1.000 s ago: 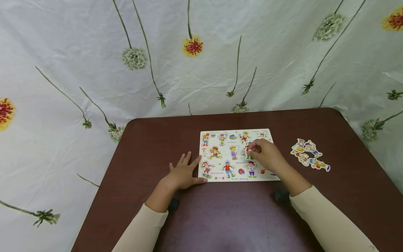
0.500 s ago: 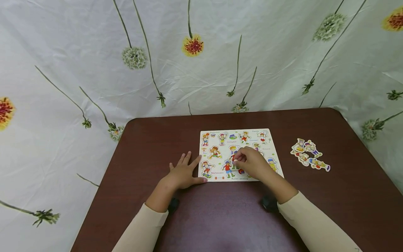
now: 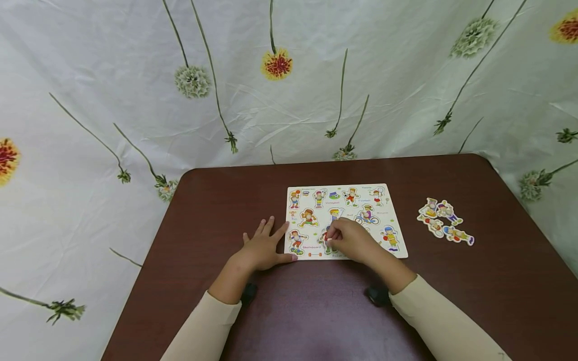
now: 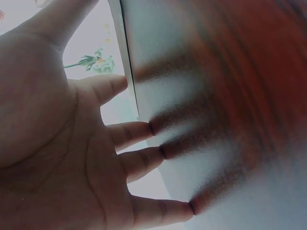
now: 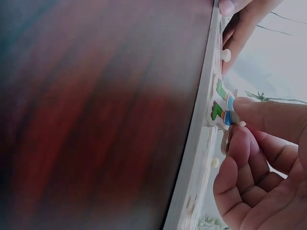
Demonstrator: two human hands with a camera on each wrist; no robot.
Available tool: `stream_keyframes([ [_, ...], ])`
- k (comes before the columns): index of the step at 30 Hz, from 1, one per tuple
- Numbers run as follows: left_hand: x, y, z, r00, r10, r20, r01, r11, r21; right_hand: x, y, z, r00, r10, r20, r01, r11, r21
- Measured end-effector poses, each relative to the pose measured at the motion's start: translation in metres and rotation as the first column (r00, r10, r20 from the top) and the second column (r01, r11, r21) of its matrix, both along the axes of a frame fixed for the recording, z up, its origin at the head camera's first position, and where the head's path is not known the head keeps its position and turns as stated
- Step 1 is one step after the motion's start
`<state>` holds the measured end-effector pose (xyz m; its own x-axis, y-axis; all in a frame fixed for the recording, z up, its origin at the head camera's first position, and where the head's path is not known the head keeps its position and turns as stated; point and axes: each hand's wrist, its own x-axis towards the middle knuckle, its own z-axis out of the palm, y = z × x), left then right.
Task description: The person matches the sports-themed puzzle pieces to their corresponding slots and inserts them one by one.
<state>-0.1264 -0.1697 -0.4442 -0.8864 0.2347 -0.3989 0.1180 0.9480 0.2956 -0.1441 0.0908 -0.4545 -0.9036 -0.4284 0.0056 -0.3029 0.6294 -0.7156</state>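
A white puzzle board (image 3: 392, 208) with printed sports figures lies on the brown table. My right hand (image 3: 356, 241) pinches a figure-shaped puzzle piece (image 3: 331, 246) between thumb and fingers, over the board's lower middle. In the right wrist view the held piece (image 5: 221, 108) stands tilted at the board's near edge, showing blue legs and green shoes; the fingers hide its upper part. My left hand (image 3: 264, 250) lies with spread fingers at the board's left edge, thumb on the near left corner. From the left wrist, its fingertips (image 4: 153, 128) press the tabletop.
Several loose figure pieces (image 3: 458, 234) lie in a cluster on the table (image 3: 492, 200) to the right of the board. Small pegs (image 5: 226, 55) stick up from the board. A flowered cloth (image 3: 307, 110) hangs behind the table.
My right hand has carried the pinched puzzle piece left and nearer across the board, from the right-middle figures to the lower middle. The bicycle figure now shows. My left hand has stayed put.
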Motion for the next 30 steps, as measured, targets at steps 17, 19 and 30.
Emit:
stream_keyframes([
  [17,-0.0005,0.0001,-0.0006,1.0,0.008,-0.002,-0.009,1.0,-0.003,-0.0066,-0.008,-0.0018,0.997,0.049,0.054,-0.056,0.988,0.143],
  [19,-0.0007,0.0002,-0.0009,1.0,0.012,-0.002,-0.012,1.0,-0.004,-0.0071,-0.0081,-0.0023,0.997,0.05,0.059,-0.058,0.987,0.147],
  [30,-0.001,0.0006,-0.0021,1.0,0.011,-0.003,-0.011,1.0,0.002,-0.0071,-0.0049,-0.0011,0.995,0.043,0.095,-0.053,0.992,0.115],
])
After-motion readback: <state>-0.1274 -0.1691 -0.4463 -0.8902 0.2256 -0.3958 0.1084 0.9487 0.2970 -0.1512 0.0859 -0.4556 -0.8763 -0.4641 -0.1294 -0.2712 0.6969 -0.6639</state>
